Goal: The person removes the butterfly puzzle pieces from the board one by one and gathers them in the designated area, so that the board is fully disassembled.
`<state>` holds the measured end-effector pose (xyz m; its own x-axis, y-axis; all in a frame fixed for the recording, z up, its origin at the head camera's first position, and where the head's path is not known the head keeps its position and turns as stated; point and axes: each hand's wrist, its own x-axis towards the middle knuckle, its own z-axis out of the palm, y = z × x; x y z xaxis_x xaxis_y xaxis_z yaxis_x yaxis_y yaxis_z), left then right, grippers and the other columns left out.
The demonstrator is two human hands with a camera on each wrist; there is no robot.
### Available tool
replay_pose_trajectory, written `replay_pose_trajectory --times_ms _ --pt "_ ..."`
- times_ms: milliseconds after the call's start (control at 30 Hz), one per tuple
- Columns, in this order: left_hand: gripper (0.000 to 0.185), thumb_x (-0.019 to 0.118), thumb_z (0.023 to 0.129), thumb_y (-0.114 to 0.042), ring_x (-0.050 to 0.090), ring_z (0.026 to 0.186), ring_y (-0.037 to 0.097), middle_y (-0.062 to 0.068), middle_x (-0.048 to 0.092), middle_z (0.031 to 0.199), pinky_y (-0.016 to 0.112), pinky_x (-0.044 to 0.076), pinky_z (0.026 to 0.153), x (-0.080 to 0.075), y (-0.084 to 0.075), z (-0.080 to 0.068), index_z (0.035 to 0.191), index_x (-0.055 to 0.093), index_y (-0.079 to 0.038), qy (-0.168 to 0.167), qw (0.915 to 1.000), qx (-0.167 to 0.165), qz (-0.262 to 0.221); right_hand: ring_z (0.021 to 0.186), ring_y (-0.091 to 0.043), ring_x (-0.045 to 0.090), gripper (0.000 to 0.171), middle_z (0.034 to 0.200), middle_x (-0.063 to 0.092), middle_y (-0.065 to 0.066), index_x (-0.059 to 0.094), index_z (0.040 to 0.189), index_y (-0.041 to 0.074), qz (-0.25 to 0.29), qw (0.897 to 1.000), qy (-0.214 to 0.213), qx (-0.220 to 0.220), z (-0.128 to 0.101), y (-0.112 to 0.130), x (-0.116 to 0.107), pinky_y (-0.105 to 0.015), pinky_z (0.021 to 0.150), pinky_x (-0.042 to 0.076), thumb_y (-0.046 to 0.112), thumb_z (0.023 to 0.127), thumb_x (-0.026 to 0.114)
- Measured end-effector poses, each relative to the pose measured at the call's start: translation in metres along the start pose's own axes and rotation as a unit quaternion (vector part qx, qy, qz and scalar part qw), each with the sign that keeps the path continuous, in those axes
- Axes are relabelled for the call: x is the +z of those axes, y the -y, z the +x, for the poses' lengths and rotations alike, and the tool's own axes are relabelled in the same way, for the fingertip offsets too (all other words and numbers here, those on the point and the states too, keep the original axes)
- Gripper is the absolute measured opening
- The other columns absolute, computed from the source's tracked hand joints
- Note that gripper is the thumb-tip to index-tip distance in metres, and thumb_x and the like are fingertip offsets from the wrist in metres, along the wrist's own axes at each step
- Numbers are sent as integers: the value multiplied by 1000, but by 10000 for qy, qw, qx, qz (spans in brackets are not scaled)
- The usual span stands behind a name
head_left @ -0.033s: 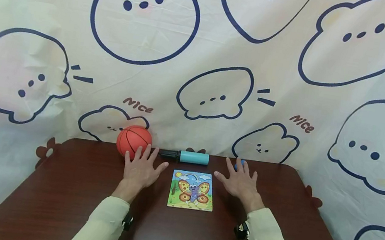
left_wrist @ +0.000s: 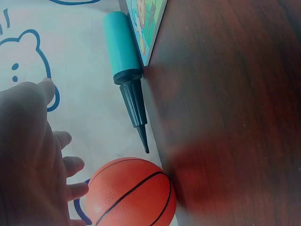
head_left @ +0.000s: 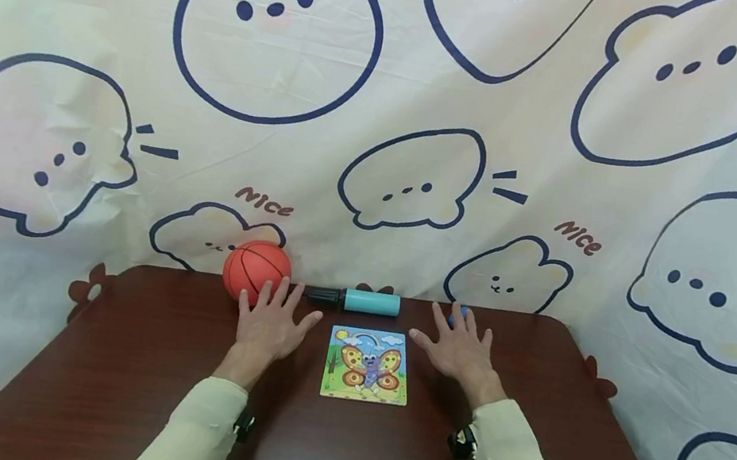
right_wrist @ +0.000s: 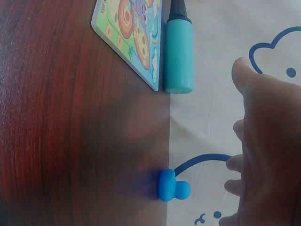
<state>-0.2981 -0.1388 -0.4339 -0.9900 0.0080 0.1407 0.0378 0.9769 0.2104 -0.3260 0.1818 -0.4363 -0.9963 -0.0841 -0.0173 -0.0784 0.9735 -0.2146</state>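
My left hand [head_left: 271, 319] lies flat on the dark wooden table [head_left: 123, 360], fingers spread, its fingertips just short of an orange toy basketball [head_left: 256, 268] [left_wrist: 131, 193]. My right hand [head_left: 458, 347] also lies flat with spread fingers, close to a small blue piece [right_wrist: 172, 186] [head_left: 462, 310] at the table's far edge. Between the hands lies a butterfly picture puzzle board [head_left: 367, 364] [right_wrist: 129, 37]. Behind it a teal hand pump [head_left: 357, 300] [left_wrist: 124, 61] [right_wrist: 178, 52] lies on its side, its black nozzle pointing at the ball. Neither hand holds anything.
A cloth backdrop [head_left: 388, 104] printed with cartoon bears hangs right behind the table's far edge. Cream sleeves [head_left: 191, 435] cover both forearms. Bare table surface stretches left, right and toward me.
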Motion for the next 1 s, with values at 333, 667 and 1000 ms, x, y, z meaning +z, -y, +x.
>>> replay_pose_trajectory --times_ms 333,667,1000 --pt "73 39 95 -62 18 147 41 11 21 161 67 7 113 8 -2 1 154 26 -22 118 9997 134 -152 148 -46 6 85 163 10 -17 17 156 25 106 9998 -115 -154 1 4 7 -71 110 7 73 89 37" --pt "69 42 95 -59 25 145 39 9 25 160 63 16 114 26 -14 -1 153 28 -23 342 9978 175 -532 149 -42 9 87 163 9 -13 15 156 28 190 9983 116 -535 2 13 20 -70 111 12 75 86 39" --pt "70 48 94 -56 30 142 38 9 29 159 62 18 114 40 -23 1 153 30 -23 652 9944 172 -810 148 -39 15 82 163 14 -13 18 155 27 349 9956 330 -803 5 22 34 -65 113 18 67 90 46"
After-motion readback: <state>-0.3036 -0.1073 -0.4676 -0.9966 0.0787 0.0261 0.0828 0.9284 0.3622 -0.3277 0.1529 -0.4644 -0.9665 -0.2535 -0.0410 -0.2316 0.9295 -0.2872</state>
